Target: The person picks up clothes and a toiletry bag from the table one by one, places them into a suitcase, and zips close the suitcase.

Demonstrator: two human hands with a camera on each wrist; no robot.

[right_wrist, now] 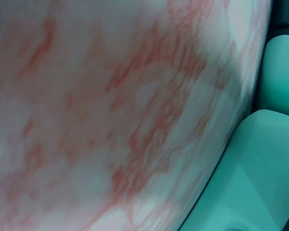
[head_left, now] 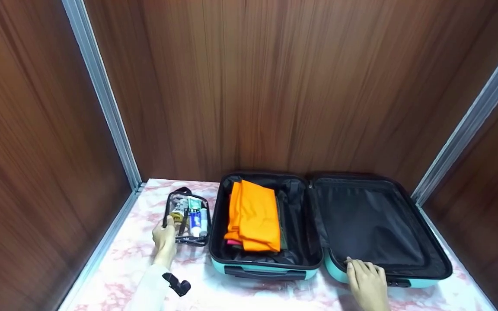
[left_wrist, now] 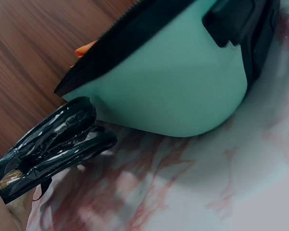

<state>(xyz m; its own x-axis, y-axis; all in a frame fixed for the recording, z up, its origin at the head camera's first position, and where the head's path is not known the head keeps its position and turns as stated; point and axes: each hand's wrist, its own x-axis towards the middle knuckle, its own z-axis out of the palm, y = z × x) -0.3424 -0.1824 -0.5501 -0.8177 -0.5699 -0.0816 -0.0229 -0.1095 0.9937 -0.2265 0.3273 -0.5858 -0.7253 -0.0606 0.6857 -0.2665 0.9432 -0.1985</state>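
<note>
My left hand (head_left: 164,235) grips the near-left side of a clear toiletry bag (head_left: 209,216) with black trim. Through its clear top show a toothpaste tube (head_left: 195,221) and several small items. In the left wrist view, the black-edged end of this bag reaches toward the suitcase's mint-green side. An open mint-green suitcase (head_left: 270,273) lies with an orange folded cloth (head_left: 257,216) in its left half. My right hand (head_left: 366,280) rests on the front rim of the suitcase's right half (head_left: 374,229), fingers over the edge. The right wrist view leaves its fingers out.
Both suitcase halves stand on a pink-veined marble-patterned tabletop (head_left: 115,268). Wood-grain panels (head_left: 275,86) rise behind and at both sides, with metal posts (head_left: 102,86) at the corners. A black handle (head_left: 264,273) runs along the left half's front.
</note>
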